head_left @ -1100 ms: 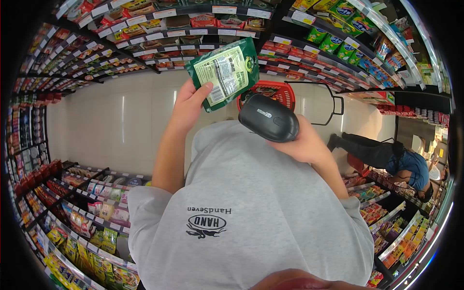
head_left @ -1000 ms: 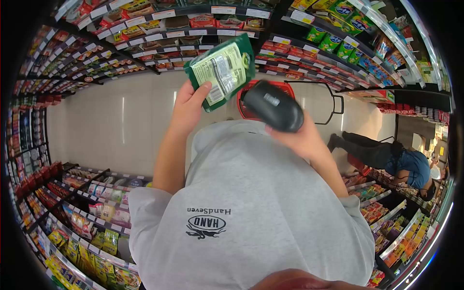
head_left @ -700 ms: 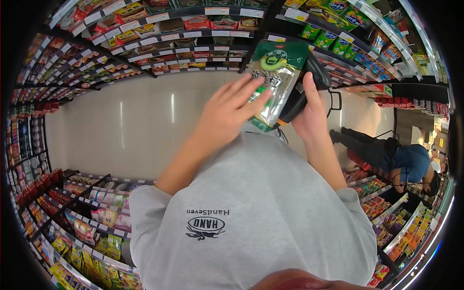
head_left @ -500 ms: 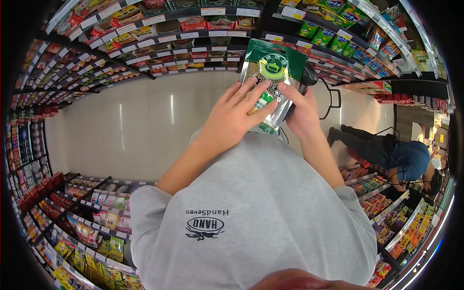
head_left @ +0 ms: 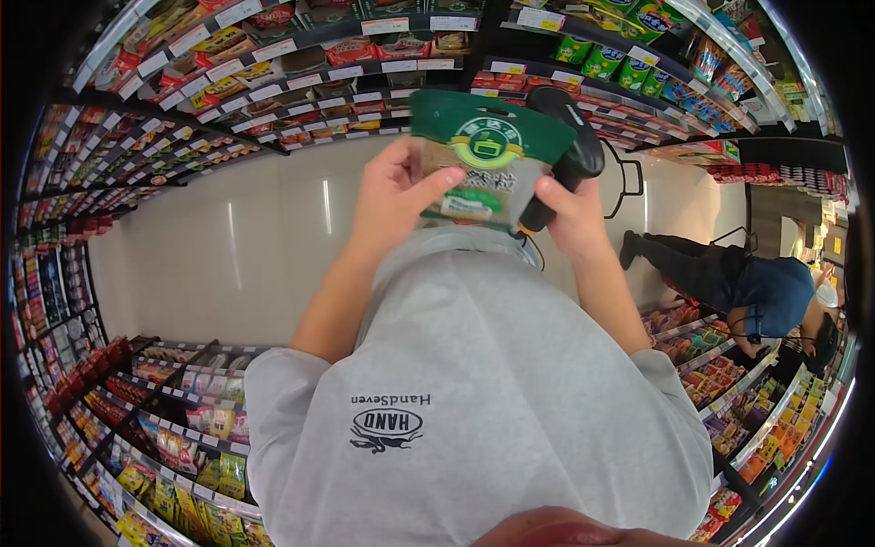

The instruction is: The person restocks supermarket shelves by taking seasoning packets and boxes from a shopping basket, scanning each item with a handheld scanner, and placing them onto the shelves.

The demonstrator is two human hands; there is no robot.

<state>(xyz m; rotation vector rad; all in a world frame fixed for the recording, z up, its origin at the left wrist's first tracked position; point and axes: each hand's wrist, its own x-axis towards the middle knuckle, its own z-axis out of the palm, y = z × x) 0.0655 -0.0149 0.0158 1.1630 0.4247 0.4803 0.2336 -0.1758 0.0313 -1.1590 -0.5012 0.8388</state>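
My left hand [head_left: 392, 196] grips the left edge of a green and silver food packet [head_left: 492, 146], with the thumb across its front. The packet stands tilted in front of my shirt. It has a dark green top with a hang hole, and a round pot emblem in the middle. My right hand [head_left: 574, 214] is wrapped round a black barcode scanner [head_left: 576, 150] with an orange tip, at the packet's right side. A thin cable hangs near its lower end. My right thumb lies close to the packet's right edge; whether it presses on it, I cannot tell.
Shelves of packaged snacks [head_left: 392, 66] with price labels run along the far side, and more shelves [head_left: 191, 415] stand behind at lower left. A black metal frame [head_left: 631, 187] juts out at right. Another person in a blue top [head_left: 775, 296] bends by the right shelves.
My left hand has gone from spread flat over the packet to gripping its left edge. The packet has shifted left and turned, and more of the scanner shows.
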